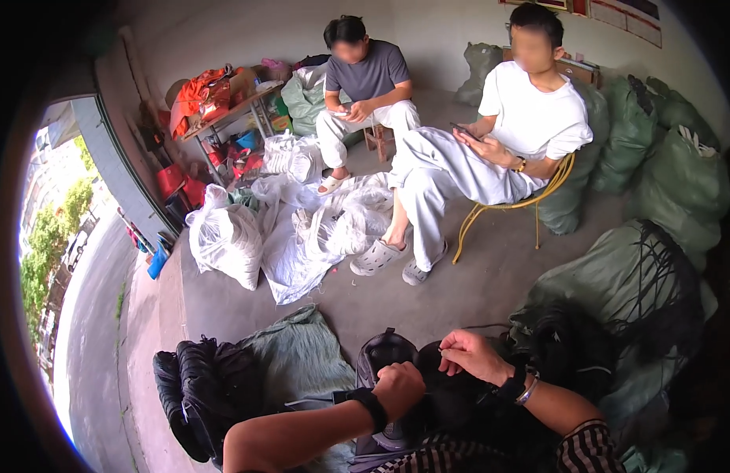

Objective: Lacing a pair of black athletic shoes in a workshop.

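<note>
In front of me is a dark grey shoe point(374, 351), its heel loop pointing away from me. Over its opening my left hand point(400, 389) is curled closed; its fingertips are hidden, and I cannot make out what it holds. To the right, raised a little, my right hand point(476, 357) has thumb and fingers pinched together, perhaps on something too small to name. Beneath it lies dark material that is hard to tell apart. Left of the shoe, a bundle of black shoes or soles point(203, 390) rests beside a green woven sack point(298, 355).
Black cords point(574, 339) and a large green sack point(617, 272) lie on my right. Two people sit ahead with phones, one on a yellow chair point(499, 206). White plastic bags point(231, 236) cover the floor between. A doorway with a road is at left.
</note>
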### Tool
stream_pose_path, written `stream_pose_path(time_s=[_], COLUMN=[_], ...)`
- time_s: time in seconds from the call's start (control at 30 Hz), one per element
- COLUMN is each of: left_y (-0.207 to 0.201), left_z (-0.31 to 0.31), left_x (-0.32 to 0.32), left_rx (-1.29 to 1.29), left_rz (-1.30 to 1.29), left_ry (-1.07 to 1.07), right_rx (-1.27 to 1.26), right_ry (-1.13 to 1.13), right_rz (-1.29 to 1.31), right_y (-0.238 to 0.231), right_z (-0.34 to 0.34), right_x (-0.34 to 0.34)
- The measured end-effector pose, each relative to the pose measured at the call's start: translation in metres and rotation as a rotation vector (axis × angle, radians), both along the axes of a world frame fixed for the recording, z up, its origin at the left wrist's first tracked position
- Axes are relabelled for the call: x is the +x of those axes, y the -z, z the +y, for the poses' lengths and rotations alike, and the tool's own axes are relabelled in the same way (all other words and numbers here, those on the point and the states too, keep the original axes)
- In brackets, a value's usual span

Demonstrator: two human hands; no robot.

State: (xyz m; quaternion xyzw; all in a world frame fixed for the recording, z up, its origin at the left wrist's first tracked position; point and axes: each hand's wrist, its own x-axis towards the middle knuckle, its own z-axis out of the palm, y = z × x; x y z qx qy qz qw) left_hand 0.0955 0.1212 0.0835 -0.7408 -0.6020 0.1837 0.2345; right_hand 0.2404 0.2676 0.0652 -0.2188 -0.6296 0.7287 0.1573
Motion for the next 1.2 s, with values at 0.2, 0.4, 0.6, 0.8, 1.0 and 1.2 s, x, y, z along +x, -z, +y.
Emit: stream_pose_path(time_s=[0.2,0.4,0.6,0.8,1.0,1.2], left_y=[-0.015,-0.001,-0.019,-0.01,-0.027,-0.061], left_z=[0.005,0.006,-0.002,-0.016,-0.032,-0.016], left_x=[0.006,-0.012,-0.025,-0.016,0.042,-0.002], left_rx=[-0.164,-0.077,-0.182,-0.283,-0.569,-0.059], left_rz=[-0.111,-0.159,-1.065,-1.16,-1.758,-1.434], left_ry=[0.031,-0.03,-0.021,-0.132,0.203,-0.031], right_rx=[-0.018,0.061,0.085,0.12,0.251,0.859], right_ry=[0.024,0.061,-0.01,-0.301,-0.288,-0.143], right_rz=[-0.065,-0.035,0.013,-0.07,-0.082,-0.034], right_y=[-0.003,-0.001,0.006,0.003,0.003,-0.006], right_z=[0.001,0.0,-0.002,-0.015,-0.02,-0.024], right_x=[0.009,0.006,-0.011,-0.036,-0.043,-0.03])
